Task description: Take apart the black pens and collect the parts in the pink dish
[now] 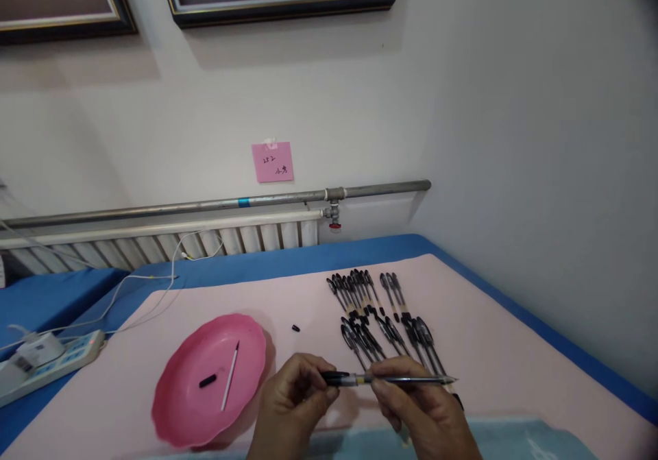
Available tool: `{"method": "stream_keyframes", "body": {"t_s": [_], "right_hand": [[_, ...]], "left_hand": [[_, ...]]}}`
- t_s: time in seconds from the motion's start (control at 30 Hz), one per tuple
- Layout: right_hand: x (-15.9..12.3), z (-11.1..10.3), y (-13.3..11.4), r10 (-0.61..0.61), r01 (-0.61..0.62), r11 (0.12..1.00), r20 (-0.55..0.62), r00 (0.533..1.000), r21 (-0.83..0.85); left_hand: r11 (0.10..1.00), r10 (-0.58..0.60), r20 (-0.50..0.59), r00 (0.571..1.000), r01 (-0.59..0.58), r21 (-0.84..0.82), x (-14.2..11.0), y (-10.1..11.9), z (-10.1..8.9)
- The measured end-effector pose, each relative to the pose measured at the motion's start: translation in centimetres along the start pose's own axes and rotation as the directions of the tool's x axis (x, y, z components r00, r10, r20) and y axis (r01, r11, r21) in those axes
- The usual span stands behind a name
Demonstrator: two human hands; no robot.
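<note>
The pen lies crosswise between the two hands, above the near part of the bench, its long axis running left to right and almost level. It runs roughly along the near side of the bench, not toward the far edge. Its dark, thick end is on the left and its slim, pointed end on the right.

The left hand is closed in a pinch on the dark end. The right hand grips the barrel near its middle between thumb and fingers, and the pointed end sticks out past those fingers toward the bench's right edge. So the dark end belongs to the left hand's side, and the tip to the right's.

A small black piece lies on the pink cloth, farther off than the left hand and nearer to it than to the right. The dish sits to the left of the left hand, near the bench's near left corner, with a white stick and a black tube in it. The other pens lie in slanting rows beyond the right hand, their nearest ends partly hidden by it.
</note>
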State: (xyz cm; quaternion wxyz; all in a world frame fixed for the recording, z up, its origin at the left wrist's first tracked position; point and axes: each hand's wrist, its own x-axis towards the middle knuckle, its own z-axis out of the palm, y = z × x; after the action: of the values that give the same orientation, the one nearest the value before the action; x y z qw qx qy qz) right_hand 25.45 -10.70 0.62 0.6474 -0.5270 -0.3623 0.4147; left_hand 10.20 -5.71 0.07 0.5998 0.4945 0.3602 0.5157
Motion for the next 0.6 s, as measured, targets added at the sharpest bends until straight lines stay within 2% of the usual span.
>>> {"method": "stream_keyframes", "body": {"t_s": [0.17, 0.3, 0.43, 0.6], "right_hand": [[0.8, -0.8, 0.7, 0.100, -0.114, 0.988, 0.127, 0.987, 0.105], [1.1, -1.4, 1.1, 0.069, -0.090, 0.990, 0.181, 0.981, 0.110], [1.0, -1.2, 0.7, 0.038, -0.057, 0.993, 0.182, 0.983, 0.101], [0.7, -0.5, 0.3, 0.136, -0.154, 0.976, 0.119, 0.984, 0.156]], "left_hand": [[0.994, -0.081, 0.041, 0.996, 0.084, -0.064, 0.0, 0.2, 0.0], [0.981, -0.142, 0.067, 0.988, 0.150, -0.123, 0.0, 0.4, 0.0], [0.974, -0.166, 0.077, 0.983, 0.175, -0.140, 0.0, 0.5, 0.0], [0.985, -0.128, 0.082, 0.988, 0.137, -0.108, 0.0, 0.5, 0.1]]}}
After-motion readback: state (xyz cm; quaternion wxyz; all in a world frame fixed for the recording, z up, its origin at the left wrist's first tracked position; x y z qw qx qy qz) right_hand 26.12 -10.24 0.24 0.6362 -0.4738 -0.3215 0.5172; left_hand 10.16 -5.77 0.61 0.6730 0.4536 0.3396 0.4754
